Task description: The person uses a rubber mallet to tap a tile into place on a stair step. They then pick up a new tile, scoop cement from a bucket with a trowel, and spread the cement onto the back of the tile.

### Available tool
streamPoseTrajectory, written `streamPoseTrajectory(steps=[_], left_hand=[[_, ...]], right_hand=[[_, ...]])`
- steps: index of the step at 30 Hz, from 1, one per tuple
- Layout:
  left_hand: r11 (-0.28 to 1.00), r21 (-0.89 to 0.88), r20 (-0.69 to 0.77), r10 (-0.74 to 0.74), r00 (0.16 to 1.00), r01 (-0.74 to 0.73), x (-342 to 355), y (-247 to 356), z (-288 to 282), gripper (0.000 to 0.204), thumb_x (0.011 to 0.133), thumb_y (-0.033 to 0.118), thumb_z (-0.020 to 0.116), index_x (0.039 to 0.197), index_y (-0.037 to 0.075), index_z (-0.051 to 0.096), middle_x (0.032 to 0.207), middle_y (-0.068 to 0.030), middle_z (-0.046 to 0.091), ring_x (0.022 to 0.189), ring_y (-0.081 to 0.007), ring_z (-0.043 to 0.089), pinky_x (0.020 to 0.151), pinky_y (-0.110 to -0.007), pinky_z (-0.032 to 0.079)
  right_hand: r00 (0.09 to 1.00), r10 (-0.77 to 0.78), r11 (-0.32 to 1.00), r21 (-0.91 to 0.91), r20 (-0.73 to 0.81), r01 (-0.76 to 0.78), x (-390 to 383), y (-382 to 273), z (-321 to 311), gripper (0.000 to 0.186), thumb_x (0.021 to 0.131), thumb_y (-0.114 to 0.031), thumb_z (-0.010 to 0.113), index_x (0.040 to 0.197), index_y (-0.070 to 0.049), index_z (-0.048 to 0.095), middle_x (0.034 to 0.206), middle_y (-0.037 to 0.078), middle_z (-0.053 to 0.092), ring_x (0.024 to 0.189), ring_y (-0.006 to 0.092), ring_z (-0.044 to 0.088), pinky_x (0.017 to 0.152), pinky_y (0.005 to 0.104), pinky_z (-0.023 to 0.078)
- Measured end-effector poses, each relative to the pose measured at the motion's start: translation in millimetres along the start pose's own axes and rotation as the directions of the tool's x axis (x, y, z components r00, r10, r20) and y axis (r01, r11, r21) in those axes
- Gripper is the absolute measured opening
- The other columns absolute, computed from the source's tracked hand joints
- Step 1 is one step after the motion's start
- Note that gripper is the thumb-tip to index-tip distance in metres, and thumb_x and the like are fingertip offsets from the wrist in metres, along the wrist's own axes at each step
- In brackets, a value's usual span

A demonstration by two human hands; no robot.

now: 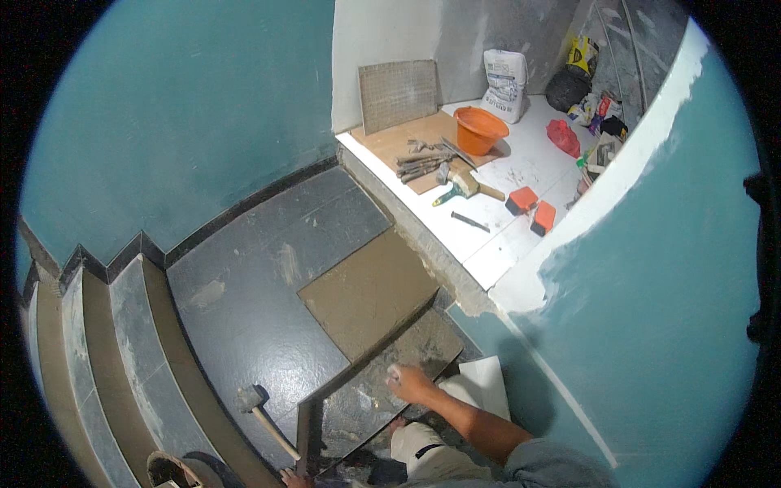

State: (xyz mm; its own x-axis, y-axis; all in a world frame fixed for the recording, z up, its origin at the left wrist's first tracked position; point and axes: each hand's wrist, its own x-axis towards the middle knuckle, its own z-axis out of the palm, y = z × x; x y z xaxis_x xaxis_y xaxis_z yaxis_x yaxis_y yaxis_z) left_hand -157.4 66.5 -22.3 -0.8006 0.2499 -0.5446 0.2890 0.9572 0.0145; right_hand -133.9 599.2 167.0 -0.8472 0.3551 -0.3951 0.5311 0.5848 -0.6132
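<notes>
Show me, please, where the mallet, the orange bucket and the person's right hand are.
Mallet (251,398): head view, on its head.
Orange bucket (480,130): head view, on its side wall.
Right hand (407,381): head view, on its back.

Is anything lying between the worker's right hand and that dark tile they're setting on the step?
Nothing visible does. The right hand already rests on the upper edge of the dark tile. The mallet lies off to the left, on the landing.

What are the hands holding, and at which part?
The right hand rests on the upper edge of a dark tile. The left hand grips that tile at its lower left corner. A mallet lies apart, unheld.
</notes>
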Motion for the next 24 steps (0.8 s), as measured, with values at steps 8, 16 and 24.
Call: streamPoseTrajectory(steps=[8, 16, 24], left_hand=[[0.958, -0.268, 0.073, 0.125, 0.989, -0.102, -0.8, 59.5, -55.4, 0.056, 0.103, 0.044, 0.054, 0.14, 0.002, 0.061, 0.125, -0.0352, 0.064, 0.115, -0.0504, 0.065, 0.107, -0.057, 0.049], [0.929, -0.348, 0.18, -0.062, 0.982, 0.123, 31.4, 72.4, -185.0, 0.069, 0.106, 0.049, 0.049, 0.15, -0.004, 0.051, 0.159, -0.0345, 0.041, 0.15, -0.0492, 0.038, 0.123, -0.052, 0.035], [0.948, -0.303, -0.045, 0.09, 0.995, -0.1, 104.6, 103.3, -367.5, 0.067, 0.109, 0.045, 0.048, 0.154, -0.005, 0.046, 0.164, -0.0318, 0.035, 0.15, -0.0511, 0.037, 0.123, -0.05, 0.036]], right_hand=[[0.953, -0.155, 0.985, -0.03, 0.259, 0.168, -22.1, -32.3, 1.7, 0.039, 0.099, -0.034, 0.066, 0.119, -0.001, 0.065, 0.113, 0.028, 0.07, 0.107, 0.0481, 0.066, 0.091, 0.0545, 0.053], [0.978, -0.099, 0.995, 0.008, 0.184, 0.099, 14.2, -52.6, -55.0, 0.038, 0.097, -0.034, 0.069, 0.121, -0.005, 0.068, 0.108, 0.026, 0.072, 0.105, 0.0485, 0.067, 0.091, 0.0554, 0.053], [0.982, 0.137, 0.98, -0.162, 0.127, -0.115, -14.1, -60.1, -161.7, 0.044, 0.101, -0.032, 0.064, 0.124, 0.005, 0.067, 0.111, 0.029, 0.073, 0.102, 0.0459, 0.07, 0.091, 0.0531, 0.055]])
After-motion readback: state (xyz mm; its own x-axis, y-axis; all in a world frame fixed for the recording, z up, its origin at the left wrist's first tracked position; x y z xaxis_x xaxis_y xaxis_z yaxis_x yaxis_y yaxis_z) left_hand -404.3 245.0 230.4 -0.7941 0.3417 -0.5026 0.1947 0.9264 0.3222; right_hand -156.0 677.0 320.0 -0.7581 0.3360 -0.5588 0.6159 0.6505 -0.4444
